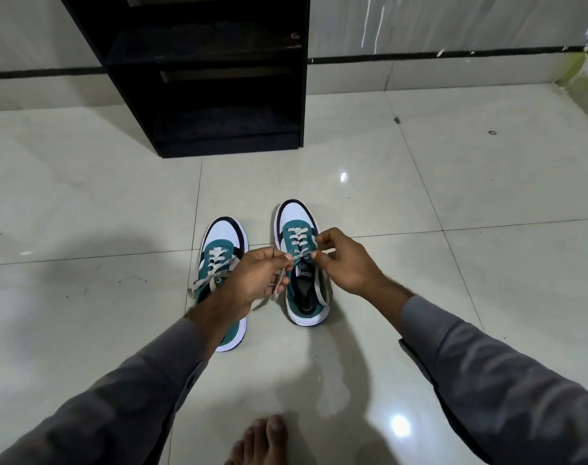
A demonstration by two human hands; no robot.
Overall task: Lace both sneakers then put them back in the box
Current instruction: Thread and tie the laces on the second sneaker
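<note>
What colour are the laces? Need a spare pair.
Off-white laces, clearest in the head view.

Looks like a room in a home. Glossy pale floor tiles point(453, 182) with thin grout lines underfoot, catching ceiling-light glare. Black open shelf unit point(218, 78) standing on the floor at 12 o'clock, against a pale tiled wall point(453, 25) with a black border strip point(436, 55) low down. Bare foot point(265, 441) at 6 o'clock, fitting a lived-in indoor setting.
</note>
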